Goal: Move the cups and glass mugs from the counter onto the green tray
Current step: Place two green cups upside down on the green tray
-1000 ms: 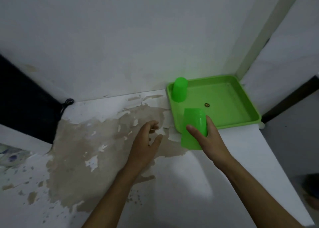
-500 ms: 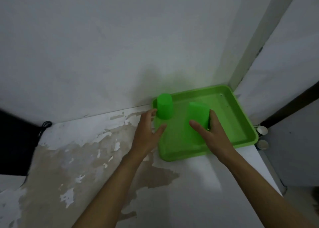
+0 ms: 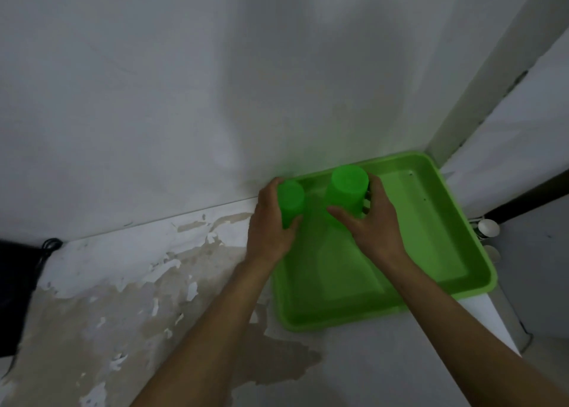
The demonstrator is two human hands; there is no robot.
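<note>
A green tray (image 3: 431, 271) lies on the counter in the corner against the wall. Two green plastic cups stand upside down at its far left end. My left hand (image 3: 271, 222) is wrapped around the smaller cup (image 3: 291, 203) in the tray's back left corner. My right hand (image 3: 369, 222) grips the larger cup (image 3: 346, 191) just to the right of it, thumb in front and fingers behind. The larger cup's lower edge is hidden by my hand, so I cannot tell if it rests on the tray floor.
The white counter (image 3: 123, 283) has large patches of peeled, brownish surface to the left of the tray. A black cable (image 3: 49, 246) hangs at the far left edge. Small white round objects (image 3: 488, 228) sit beyond the tray's right side. The wall runs directly behind.
My right hand carried the larger cup from the counter's front over the tray to its back left. My left hand moved from the counter onto the smaller cup and closed on it.
</note>
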